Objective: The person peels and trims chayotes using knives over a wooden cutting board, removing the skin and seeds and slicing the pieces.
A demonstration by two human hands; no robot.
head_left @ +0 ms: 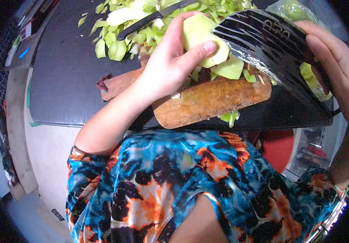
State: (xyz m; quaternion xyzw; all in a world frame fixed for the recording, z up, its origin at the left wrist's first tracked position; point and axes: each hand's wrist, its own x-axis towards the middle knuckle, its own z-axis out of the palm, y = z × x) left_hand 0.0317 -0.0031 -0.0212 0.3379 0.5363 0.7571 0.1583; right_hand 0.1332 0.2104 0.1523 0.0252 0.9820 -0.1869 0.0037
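Observation:
My left hand (172, 60) grips a peeled pale green vegetable piece (201, 34), with the thumb pressed on its face. At the right, my right hand (332, 60) is wrapped round the handle end of a large dark cleaver (263, 44), whose handle is mostly hidden. The blade's tip end meets the right side of the held piece, over the board. Below them lies a wooden cutting board (219, 99), with a flat green slice (229, 67) and small scraps on its upper part.
A heap of green peelings (115, 42) covers the far part of the black table (61, 81). A black-handled knife (142, 24) lies on the heap. Clear plastic bags (294, 10) stand behind the cleaver. Green scraps (230, 117) lie at the table's near edge.

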